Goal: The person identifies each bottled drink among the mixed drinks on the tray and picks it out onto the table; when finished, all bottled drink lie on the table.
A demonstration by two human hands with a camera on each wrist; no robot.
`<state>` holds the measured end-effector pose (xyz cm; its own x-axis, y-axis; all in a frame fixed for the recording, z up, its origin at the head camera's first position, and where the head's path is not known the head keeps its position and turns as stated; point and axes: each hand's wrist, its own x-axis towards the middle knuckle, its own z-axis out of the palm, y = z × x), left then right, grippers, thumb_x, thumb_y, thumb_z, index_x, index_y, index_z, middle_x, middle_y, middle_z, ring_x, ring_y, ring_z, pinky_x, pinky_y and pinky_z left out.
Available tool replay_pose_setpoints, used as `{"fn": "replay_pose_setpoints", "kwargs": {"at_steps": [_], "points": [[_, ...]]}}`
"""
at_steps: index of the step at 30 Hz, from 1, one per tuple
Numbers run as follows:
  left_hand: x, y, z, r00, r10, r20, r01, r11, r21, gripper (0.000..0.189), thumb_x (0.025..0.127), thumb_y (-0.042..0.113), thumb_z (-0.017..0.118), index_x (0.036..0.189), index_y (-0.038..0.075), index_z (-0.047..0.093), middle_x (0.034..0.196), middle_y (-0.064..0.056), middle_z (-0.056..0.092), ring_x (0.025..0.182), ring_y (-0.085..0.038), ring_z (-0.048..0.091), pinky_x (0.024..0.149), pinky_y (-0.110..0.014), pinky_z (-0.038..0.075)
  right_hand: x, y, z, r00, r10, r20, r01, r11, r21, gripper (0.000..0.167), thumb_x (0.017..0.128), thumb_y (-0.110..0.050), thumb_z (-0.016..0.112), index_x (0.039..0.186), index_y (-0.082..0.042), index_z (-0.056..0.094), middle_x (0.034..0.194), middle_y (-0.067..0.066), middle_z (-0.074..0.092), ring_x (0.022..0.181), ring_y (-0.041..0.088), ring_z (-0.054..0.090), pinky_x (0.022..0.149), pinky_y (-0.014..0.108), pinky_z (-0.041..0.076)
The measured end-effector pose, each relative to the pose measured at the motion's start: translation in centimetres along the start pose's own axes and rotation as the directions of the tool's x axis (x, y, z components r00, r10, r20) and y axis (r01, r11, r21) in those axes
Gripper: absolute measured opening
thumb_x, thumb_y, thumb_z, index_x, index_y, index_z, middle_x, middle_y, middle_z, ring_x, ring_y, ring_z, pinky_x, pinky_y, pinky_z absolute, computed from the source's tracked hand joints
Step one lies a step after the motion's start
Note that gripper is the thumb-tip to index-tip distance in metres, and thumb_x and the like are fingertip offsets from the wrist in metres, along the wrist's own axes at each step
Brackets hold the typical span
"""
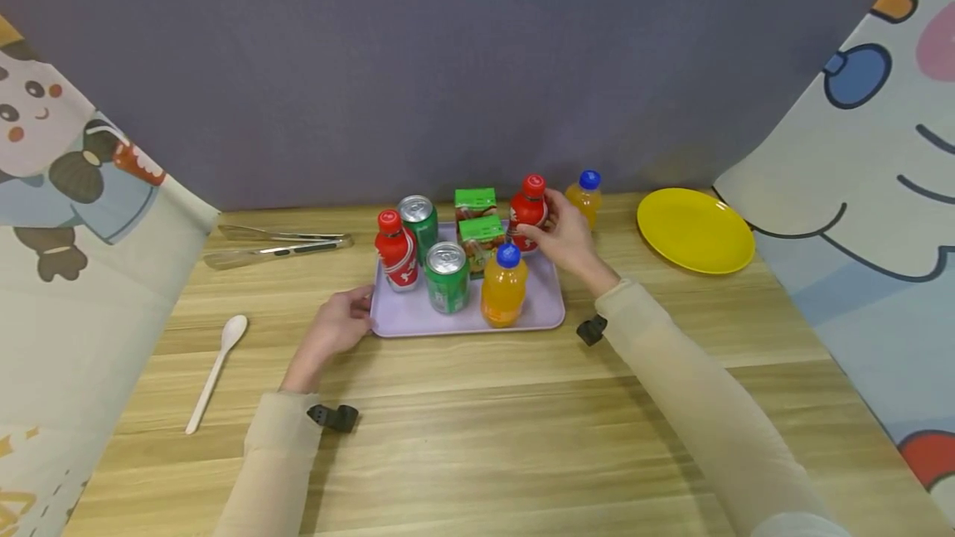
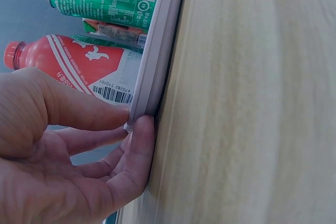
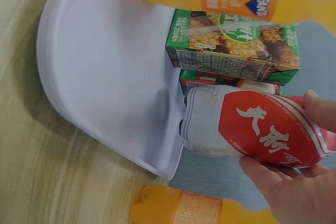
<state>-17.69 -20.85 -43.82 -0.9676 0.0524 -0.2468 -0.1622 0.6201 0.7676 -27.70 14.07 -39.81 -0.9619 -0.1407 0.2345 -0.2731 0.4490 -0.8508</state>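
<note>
My left hand pinches the rim of the lilac tray at its left front corner, thumb above and fingers below. My right hand grips a red-capped soda bottle over the tray's back right part; the right wrist view shows its base by the tray, contact unclear. On the tray stand another red soda bottle, two green cans, two green-topped juice cartons and an orange soda bottle with a blue cap.
Beyond the tray's back right corner stands another orange soda bottle, close to my right hand. A yellow plate lies at the right. Metal tongs and a white spoon lie at the left. A grey wall closes the back.
</note>
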Motion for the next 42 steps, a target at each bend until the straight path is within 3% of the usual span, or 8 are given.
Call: {"fn": "replay_pose_setpoints", "kwargs": {"at_steps": [16, 23, 34, 42], "points": [[0.1, -0.2, -0.1, 1.0, 0.001, 0.004, -0.001, 1.0, -0.002, 0.064, 0.081, -0.008, 0.058, 0.141, -0.009, 0.037, 0.121, -0.028, 0.055, 0.103, -0.035, 0.057, 0.078, -0.036, 0.054, -1.8, -0.5, -1.4, 0.998, -0.05, 0.032, 0.047, 0.994, 0.098, 0.066, 0.082, -0.005, 0.074, 0.139, 0.004, 0.04, 0.133, 0.021, 0.051, 0.115, 0.032, 0.054, 0.095, 0.042, 0.045], [0.1, -0.2, 0.1, 1.0, 0.011, 0.0, -0.011, 1.0, -0.016, 0.063, 0.08, -0.009, 0.058, 0.14, -0.01, 0.038, 0.119, -0.029, 0.055, 0.102, -0.035, 0.058, 0.077, -0.035, 0.054, -2.7, -0.8, -2.1, 0.999, -0.048, 0.007, 0.048, 0.998, 0.051, 0.065, 0.081, -0.008, 0.075, 0.137, 0.002, 0.043, 0.13, 0.019, 0.054, 0.112, 0.03, 0.057, 0.092, 0.041, 0.048], [0.0, -0.1, -0.1, 1.0, 0.003, 0.005, -0.003, 1.0, -0.006, 0.063, 0.081, -0.007, 0.058, 0.14, -0.009, 0.038, 0.12, -0.028, 0.055, 0.103, -0.035, 0.057, 0.078, -0.035, 0.054, -3.8, -0.8, -3.2, 0.998, -0.057, 0.011, 0.056, 0.996, 0.068, 0.064, 0.082, -0.003, 0.073, 0.137, 0.002, 0.043, 0.129, 0.019, 0.055, 0.111, 0.03, 0.057, 0.093, 0.04, 0.048], [-0.1, -0.2, 0.0, 0.998, 0.058, -0.006, -0.058, 0.998, -0.003, 0.062, 0.079, -0.008, 0.058, 0.138, -0.012, 0.039, 0.115, -0.029, 0.058, 0.098, -0.034, 0.06, 0.075, -0.034, 0.054, -4.5, -0.7, -4.2, 1.0, -0.023, 0.009, 0.022, 0.998, 0.056, 0.063, 0.082, -0.004, 0.073, 0.137, 0.002, 0.043, 0.13, 0.02, 0.054, 0.111, 0.033, 0.057, 0.092, 0.044, 0.048]]}}
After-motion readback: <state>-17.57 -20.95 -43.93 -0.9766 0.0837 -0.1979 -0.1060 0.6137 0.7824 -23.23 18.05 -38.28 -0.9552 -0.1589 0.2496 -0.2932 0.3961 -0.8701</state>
